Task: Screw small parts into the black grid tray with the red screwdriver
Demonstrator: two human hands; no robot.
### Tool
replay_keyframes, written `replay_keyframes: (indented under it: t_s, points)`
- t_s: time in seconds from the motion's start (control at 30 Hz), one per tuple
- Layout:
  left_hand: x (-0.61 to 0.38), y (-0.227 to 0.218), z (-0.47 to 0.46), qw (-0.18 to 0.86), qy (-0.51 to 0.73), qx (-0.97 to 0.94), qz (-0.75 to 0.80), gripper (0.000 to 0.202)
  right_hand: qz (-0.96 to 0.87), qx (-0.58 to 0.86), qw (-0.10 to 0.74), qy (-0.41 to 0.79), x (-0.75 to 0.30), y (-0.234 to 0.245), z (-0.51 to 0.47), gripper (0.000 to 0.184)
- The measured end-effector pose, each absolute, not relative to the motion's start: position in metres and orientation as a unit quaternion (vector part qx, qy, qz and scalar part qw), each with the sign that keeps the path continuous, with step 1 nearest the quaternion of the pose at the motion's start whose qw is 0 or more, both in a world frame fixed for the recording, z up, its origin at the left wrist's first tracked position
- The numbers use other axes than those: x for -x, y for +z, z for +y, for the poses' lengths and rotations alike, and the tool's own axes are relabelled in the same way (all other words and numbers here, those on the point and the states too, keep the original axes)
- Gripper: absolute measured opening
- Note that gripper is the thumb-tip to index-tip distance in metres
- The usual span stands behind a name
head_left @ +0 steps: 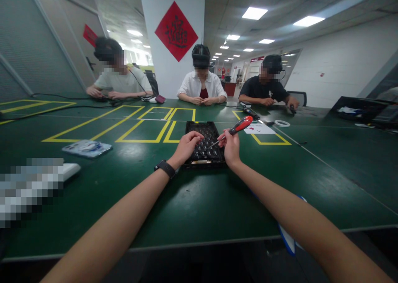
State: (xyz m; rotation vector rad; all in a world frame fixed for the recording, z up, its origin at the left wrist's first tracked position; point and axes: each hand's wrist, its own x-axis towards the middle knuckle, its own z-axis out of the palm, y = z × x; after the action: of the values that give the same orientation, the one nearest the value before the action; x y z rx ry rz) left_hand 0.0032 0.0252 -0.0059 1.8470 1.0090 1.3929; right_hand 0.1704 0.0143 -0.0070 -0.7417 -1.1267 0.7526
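Note:
A black rectangular case (201,130) with a raised rim lies on the green table in front of me. Rows of small dark shapes fill its inside, too small to identify. My right hand (230,147) grips a screwdriver (241,124) with a red and black handle. The handle slants up to the right, while the thin shaft points down-left into the case. Over the case's left side is my left hand (190,145), its fingers curled and pressed together. Whatever those fingertips may hold is hidden. A black watch (166,168) is on my left wrist.
Yellow tape outlines (141,141) mark the green table (174,208). A flat patterned packet (87,148) lies left, white paper (259,128) and a tape roll (282,123) right. Three people sit across the table. Dark cables (71,96) run along its far left.

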Motion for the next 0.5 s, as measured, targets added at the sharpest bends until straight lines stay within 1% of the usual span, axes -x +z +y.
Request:
replay_keyframes:
  t_s: [0.13, 0.23, 0.33, 0.47, 0.5]
  points:
    - [-0.005, 0.0, 0.015, 0.288, 0.484, -0.733, 0.381, 0.053, -0.484, 0.32, 0.744, 0.332, -0.171, -0.005, 0.008, 0.014]
    - [-0.008, 0.004, 0.008, 0.244, 0.445, -0.769, 0.389, 0.062, -0.487, 0.304, 0.752, 0.325, -0.17, -0.002, 0.002, 0.013]
    - [-0.011, 0.003, 0.006, 0.185, 0.412, -0.806, 0.384, 0.057, -0.497, 0.291, 0.753, 0.319, -0.168, -0.001, -0.002, 0.012]
    - [-0.012, -0.001, 0.01, 0.132, 0.378, -0.84, 0.367, 0.03, -0.497, 0.285, 0.765, 0.293, -0.167, -0.001, -0.004, 0.013]
    - [-0.012, -0.002, 0.011, 0.128, 0.373, -0.845, 0.362, 0.028, -0.494, 0.285, 0.769, 0.287, -0.167, -0.002, -0.003, 0.014]
